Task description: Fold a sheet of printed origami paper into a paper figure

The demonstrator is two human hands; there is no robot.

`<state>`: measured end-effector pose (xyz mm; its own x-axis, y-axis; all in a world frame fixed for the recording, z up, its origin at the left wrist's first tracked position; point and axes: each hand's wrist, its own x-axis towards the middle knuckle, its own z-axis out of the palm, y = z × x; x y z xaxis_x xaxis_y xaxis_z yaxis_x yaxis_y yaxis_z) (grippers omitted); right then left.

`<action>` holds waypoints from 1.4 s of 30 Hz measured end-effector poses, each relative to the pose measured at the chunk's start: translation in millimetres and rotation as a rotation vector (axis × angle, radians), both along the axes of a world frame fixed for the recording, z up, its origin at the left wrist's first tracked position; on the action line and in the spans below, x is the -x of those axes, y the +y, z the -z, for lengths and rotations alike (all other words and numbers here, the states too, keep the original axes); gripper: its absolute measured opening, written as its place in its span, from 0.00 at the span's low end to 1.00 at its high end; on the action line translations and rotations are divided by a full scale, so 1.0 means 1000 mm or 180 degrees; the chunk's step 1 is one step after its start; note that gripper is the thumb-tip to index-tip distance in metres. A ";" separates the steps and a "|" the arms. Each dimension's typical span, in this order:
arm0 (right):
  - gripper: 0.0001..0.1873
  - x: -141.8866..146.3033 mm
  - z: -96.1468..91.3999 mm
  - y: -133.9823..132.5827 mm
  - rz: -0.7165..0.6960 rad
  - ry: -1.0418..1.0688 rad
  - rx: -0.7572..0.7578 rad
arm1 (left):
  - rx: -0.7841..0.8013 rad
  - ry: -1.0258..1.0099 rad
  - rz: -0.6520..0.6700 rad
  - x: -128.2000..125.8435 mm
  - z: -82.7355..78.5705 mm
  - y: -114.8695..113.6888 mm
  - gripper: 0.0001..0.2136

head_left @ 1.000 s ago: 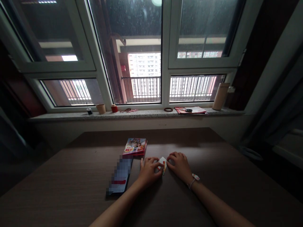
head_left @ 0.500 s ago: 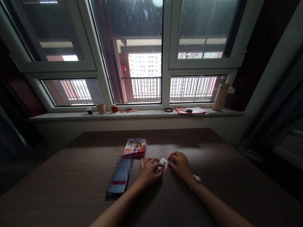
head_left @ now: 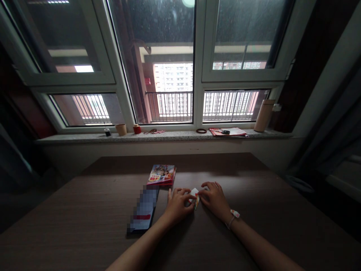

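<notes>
A small folded piece of paper [head_left: 197, 201], white with a red, orange and green printed part, lies on the brown table [head_left: 84, 210] between my hands. My left hand [head_left: 180, 203] pinches its left side, thumb and index finger over it. From the right, my right hand [head_left: 214, 197] has its thumb and index finger closed at the paper's right edge, the other fingers curled above. The fingertips cover parts of the paper. A bracelet with a pale charm [head_left: 234, 213] is round my right wrist.
A phone [head_left: 144, 210] with a blurred screen lies left of my left hand. Just beyond it is a stack of printed leaflets [head_left: 161, 174]. Along the windowsill [head_left: 175, 136] stand a paper cup [head_left: 121, 130], a red jar [head_left: 137, 129], scissors [head_left: 225, 132] on papers and a flask [head_left: 264, 116].
My right hand's thumb and index finger have moved slightly left, onto the paper's right edge. My left hand keeps its hold in nearly the same place.
</notes>
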<state>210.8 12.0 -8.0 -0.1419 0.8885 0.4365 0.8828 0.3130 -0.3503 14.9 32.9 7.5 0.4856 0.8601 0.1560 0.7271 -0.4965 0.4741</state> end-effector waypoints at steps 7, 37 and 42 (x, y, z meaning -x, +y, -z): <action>0.10 0.001 0.004 0.003 -0.0142 -0.0037 0.0009 | 0.0008 -0.0042 0.0012 0.001 0.001 0.000 0.11; 0.15 -0.003 -0.005 -0.007 -0.0589 0.0129 0.0454 | -0.0221 -0.0167 0.0100 0.009 0.007 0.011 0.16; 0.14 -0.002 -0.001 -0.005 -0.0619 0.0112 0.0401 | -0.0235 -0.0241 0.0375 0.019 0.008 0.019 0.14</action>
<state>213.2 7.0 -7.0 -0.3022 0.8937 0.3316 0.7967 0.4278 -0.4269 -4.5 52.1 -0.2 0.5668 0.7828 0.2567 0.6254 -0.6117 0.4845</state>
